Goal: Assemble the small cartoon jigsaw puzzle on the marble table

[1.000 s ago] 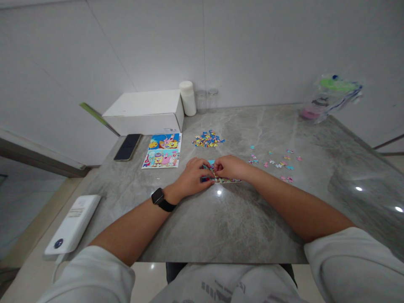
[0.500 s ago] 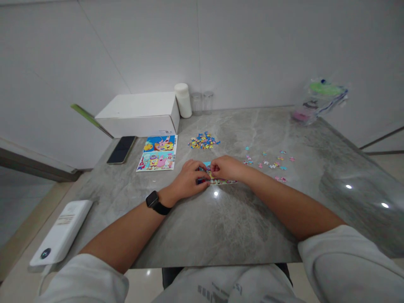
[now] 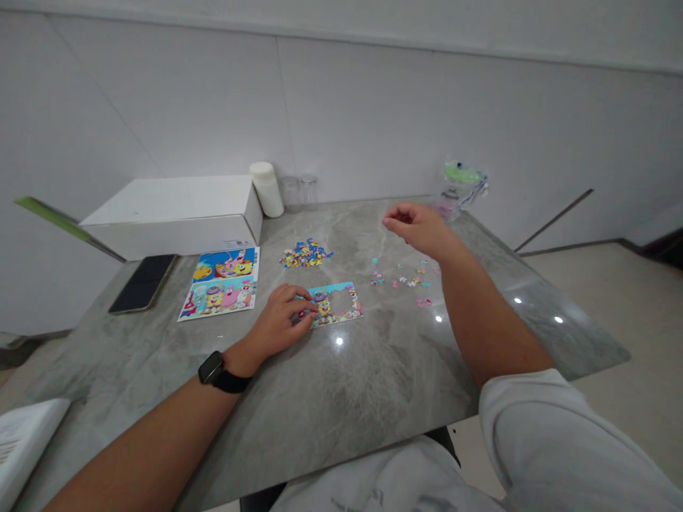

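A partly filled jigsaw puzzle (image 3: 323, 311) lies flat near the middle of the table, its left part and border pictured, with a bare grey gap inside its right part. My left hand (image 3: 282, 316) rests on its left end, fingers apart, covering that part. My right hand (image 3: 419, 226) hovers above the table, beyond the loose puzzle pieces (image 3: 410, 281) scattered at the right. Its fingers are curled in with thumb and forefinger close together; whether a small piece is between them is hidden. A heap of puzzle pieces (image 3: 306, 254) lies behind the puzzle.
A printed picture sheet (image 3: 229, 291) and a dark phone (image 3: 143, 284) lie at the left. Behind them stand a white box (image 3: 176, 213), a white bottle (image 3: 267, 190) and two clear glasses (image 3: 308, 193). A plastic bag (image 3: 459, 190) sits at the back right corner of the table.
My right hand has lifted off the puzzle and moved right and away from me, uncovering the puzzle's right part. My left hand stays at the puzzle's left end. The view has turned right.
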Available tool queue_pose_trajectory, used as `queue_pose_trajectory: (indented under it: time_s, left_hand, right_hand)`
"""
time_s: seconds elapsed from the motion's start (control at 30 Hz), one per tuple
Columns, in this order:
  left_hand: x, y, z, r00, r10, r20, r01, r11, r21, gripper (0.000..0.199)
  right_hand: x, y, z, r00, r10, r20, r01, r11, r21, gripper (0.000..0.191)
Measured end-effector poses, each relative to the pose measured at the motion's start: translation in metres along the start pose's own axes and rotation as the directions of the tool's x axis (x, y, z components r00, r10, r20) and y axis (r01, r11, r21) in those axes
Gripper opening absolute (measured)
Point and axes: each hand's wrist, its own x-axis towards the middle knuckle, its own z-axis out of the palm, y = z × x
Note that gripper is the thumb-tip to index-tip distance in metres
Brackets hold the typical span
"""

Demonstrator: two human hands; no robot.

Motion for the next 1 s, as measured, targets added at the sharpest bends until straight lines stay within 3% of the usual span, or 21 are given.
queue_pose_trajectory:
  time_s: [0.07,0.17,0.3,0.4,0.7,1.0]
  left_hand:
    - [0.000,-0.001,0.001,1.000,-0.005,-0.003,0.004,1.000,-0.006,0.023]
    - [0.001,-0.003,0.002,1.000,0.007,-0.021,-0.008,1.000,-0.010,0.025]
    - [0.002,-0.006,0.003,0.999,0.010,-0.040,-0.011,1.000,-0.011,0.025]
    - [0.002,-0.008,0.003,0.999,-0.021,-0.034,0.020,0.999,-0.025,0.025]
    - [0.003,-0.010,-0.001,0.992,-0.120,-0.041,0.119,0.992,-0.033,0.026]
    - [0.001,-0.012,-0.001,0.987,-0.161,-0.027,0.159,0.985,-0.070,0.027]
  right_hand:
    - [-0.007,0.026,-0.018,0.999,0.038,-0.009,-0.038,0.995,-0.091,0.038]
    - [-0.024,0.070,-0.026,0.990,0.138,-0.011,-0.137,0.970,-0.202,0.033]
    - [-0.050,0.120,-0.014,0.959,0.281,-0.038,-0.280,0.917,-0.284,0.027]
    - [-0.063,0.143,-0.001,0.947,0.318,-0.047,-0.314,0.884,-0.347,0.026]
    - [-0.062,0.162,0.021,0.946,0.304,0.108,-0.222,0.856,-0.466,0.027]
    - [-0.066,0.164,0.013,0.951,0.291,0.107,-0.203,0.845,-0.495,0.026]
